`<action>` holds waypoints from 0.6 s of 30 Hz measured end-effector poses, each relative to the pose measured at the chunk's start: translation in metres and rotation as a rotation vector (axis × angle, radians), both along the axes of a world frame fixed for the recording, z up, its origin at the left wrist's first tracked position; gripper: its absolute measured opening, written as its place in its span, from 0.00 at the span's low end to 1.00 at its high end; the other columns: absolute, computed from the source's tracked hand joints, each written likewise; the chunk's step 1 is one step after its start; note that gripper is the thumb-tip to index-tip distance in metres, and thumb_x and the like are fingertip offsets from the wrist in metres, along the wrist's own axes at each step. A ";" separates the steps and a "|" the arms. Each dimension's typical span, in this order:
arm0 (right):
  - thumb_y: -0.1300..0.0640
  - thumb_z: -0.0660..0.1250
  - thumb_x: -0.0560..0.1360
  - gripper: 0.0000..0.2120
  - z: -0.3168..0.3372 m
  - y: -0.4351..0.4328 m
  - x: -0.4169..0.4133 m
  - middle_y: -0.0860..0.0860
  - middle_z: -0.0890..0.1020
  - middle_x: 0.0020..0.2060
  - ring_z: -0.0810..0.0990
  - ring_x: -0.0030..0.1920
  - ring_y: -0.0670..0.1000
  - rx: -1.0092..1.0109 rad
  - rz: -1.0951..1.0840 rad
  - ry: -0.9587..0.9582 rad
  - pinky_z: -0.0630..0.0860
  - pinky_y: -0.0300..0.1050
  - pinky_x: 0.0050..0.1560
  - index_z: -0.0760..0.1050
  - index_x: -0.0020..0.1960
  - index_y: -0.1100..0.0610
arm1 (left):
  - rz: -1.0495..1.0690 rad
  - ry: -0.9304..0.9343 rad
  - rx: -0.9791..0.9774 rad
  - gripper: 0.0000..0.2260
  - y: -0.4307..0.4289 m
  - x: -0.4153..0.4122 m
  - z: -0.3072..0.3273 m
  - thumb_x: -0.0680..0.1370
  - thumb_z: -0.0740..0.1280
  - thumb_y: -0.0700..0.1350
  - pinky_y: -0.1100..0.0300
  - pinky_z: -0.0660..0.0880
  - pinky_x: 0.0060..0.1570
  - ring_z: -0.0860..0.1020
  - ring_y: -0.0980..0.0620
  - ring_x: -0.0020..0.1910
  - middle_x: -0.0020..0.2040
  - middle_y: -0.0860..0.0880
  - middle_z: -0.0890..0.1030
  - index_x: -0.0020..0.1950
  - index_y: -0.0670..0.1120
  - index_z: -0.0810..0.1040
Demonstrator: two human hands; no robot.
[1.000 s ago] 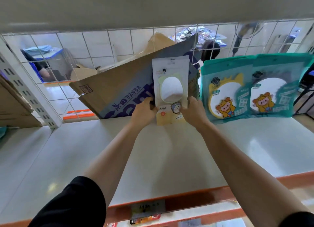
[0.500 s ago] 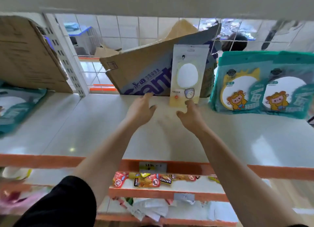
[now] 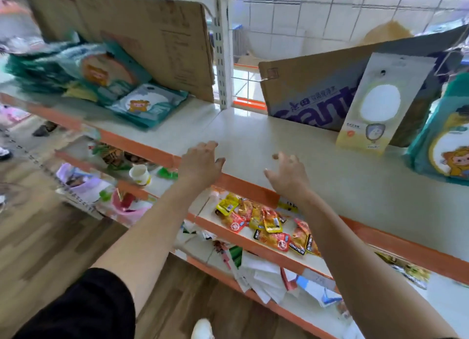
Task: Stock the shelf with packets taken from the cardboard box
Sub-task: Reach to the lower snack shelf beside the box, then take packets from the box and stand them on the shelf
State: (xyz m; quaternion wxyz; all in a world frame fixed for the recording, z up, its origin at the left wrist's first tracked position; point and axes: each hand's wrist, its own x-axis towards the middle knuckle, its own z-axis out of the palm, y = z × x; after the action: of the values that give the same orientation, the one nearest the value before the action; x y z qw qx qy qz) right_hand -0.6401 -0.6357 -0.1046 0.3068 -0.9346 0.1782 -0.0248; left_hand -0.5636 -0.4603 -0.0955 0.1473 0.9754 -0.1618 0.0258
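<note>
A pale yellow-and-white packet stands upright on the white shelf, leaning on a flattened cardboard sheet with blue print. Teal packets with a cartoon monkey stand to its right. More teal packets lie piled on the left part of the shelf, in front of another brown cardboard panel. My left hand hovers over the shelf's front edge with loose fingers, holding nothing. My right hand is beside it, fingers spread and empty, well short of the yellow packet.
An orange lip runs along the shelf front. Lower shelves hold red and yellow snack sachets, loose papers and a white cup. A white perforated upright divides the shelf bays. Wooden floor lies below at left.
Both hands let go of the yellow packet, which now stands against the cardboard, and drew back to the shelf's front edge. The view swung left and down.
</note>
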 end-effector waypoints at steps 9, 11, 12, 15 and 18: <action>0.53 0.62 0.77 0.23 0.009 0.098 0.052 0.60 0.68 0.66 0.65 0.67 0.61 -0.075 0.090 0.003 0.65 0.54 0.66 0.65 0.70 0.57 | 0.151 0.047 -0.076 0.22 0.149 0.039 0.007 0.79 0.61 0.52 0.46 0.70 0.61 0.70 0.40 0.65 0.66 0.41 0.71 0.70 0.44 0.66; 0.53 0.62 0.77 0.23 0.011 0.124 0.067 0.60 0.67 0.67 0.65 0.67 0.61 -0.073 0.099 0.008 0.65 0.53 0.66 0.65 0.70 0.57 | 0.179 0.040 -0.099 0.22 0.180 0.051 0.010 0.79 0.62 0.51 0.46 0.70 0.60 0.70 0.41 0.64 0.66 0.41 0.71 0.70 0.44 0.66; 0.53 0.62 0.77 0.23 0.012 0.137 0.075 0.60 0.67 0.67 0.65 0.67 0.61 -0.080 0.109 0.012 0.65 0.53 0.66 0.65 0.70 0.57 | 0.192 0.031 -0.104 0.22 0.195 0.058 0.012 0.79 0.62 0.51 0.46 0.70 0.60 0.70 0.41 0.64 0.66 0.41 0.71 0.70 0.45 0.66; 0.52 0.62 0.78 0.23 0.012 0.175 0.099 0.60 0.67 0.67 0.66 0.67 0.62 -0.106 0.139 0.015 0.66 0.52 0.65 0.65 0.70 0.57 | 0.216 0.002 -0.108 0.20 0.238 0.077 0.016 0.79 0.62 0.50 0.48 0.69 0.59 0.70 0.41 0.63 0.65 0.41 0.73 0.68 0.45 0.67; 0.51 0.62 0.77 0.23 0.012 0.208 0.121 0.59 0.68 0.66 0.67 0.66 0.61 -0.095 0.131 0.016 0.67 0.52 0.64 0.65 0.70 0.57 | 0.219 0.006 -0.129 0.18 0.279 0.095 0.017 0.79 0.62 0.50 0.48 0.70 0.57 0.71 0.40 0.62 0.64 0.41 0.72 0.67 0.45 0.68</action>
State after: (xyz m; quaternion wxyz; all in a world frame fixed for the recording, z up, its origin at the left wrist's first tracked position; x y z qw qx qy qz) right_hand -0.5194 -0.4281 -0.0925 0.2615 -0.9580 0.1177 -0.0058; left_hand -0.4685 -0.1816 -0.0781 0.2065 0.9758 -0.0520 0.0491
